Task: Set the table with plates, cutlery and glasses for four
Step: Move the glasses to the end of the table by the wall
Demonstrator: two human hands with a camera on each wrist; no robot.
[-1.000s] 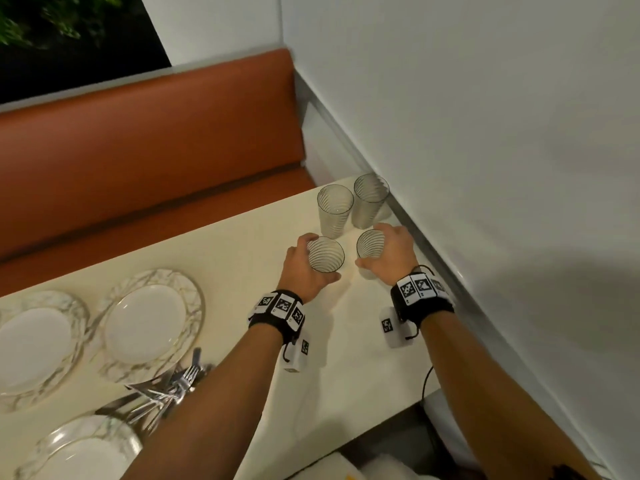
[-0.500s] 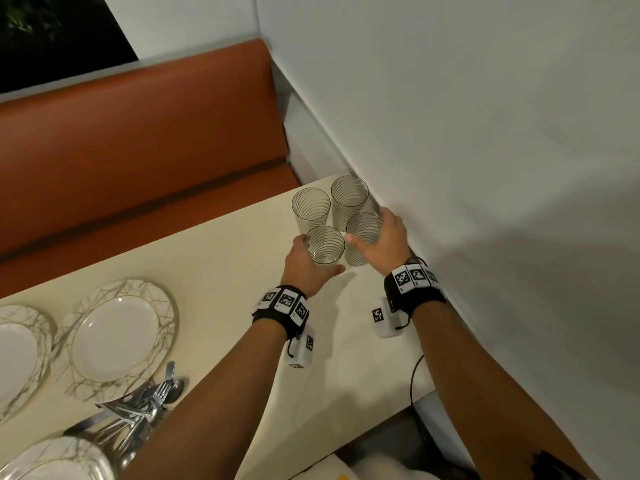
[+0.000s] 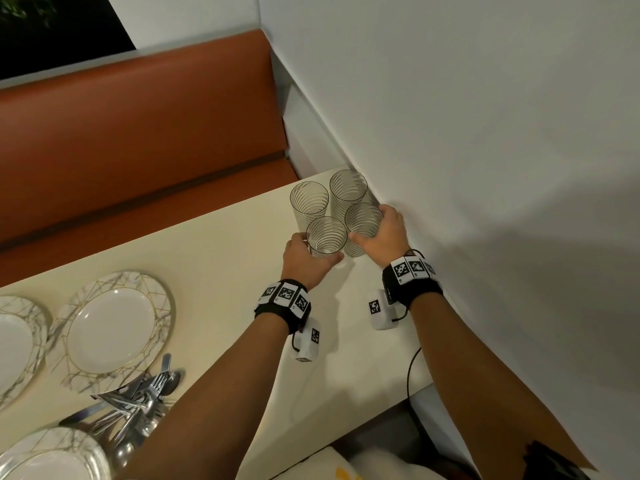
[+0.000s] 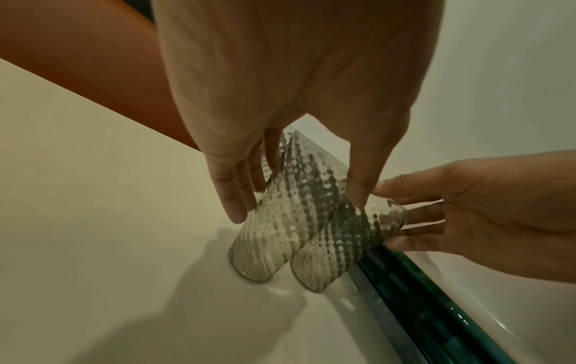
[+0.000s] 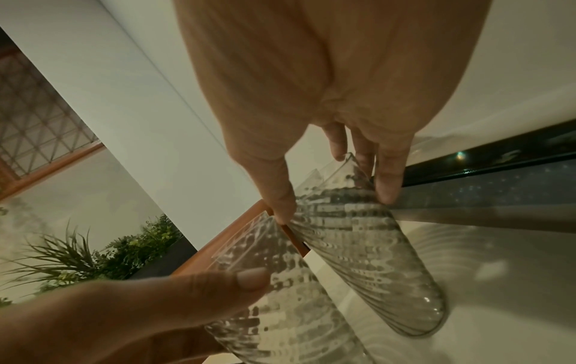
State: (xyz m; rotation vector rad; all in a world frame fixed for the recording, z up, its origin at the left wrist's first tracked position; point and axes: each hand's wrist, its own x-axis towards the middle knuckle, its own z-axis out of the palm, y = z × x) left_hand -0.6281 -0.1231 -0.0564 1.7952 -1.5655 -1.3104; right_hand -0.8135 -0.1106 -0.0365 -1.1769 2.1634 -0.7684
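Both hands grip ribbed glasses at the table's far corner.

The left hand (image 3: 304, 259) curls fingers and thumb around the near-left ribbed glass (image 3: 326, 236); the right hand (image 3: 388, 237) holds the near-right ribbed glass (image 3: 362, 226) likewise. Two more glasses (image 3: 309, 202) stand just behind, all four clustered on the cream table (image 3: 214, 271) beside the wall. Marbled plates (image 3: 110, 327) and piled cutlery (image 3: 138, 403) lie well apart. Wristbands (image 3: 285, 296) carry square black-and-white code tags, with no readable writing.
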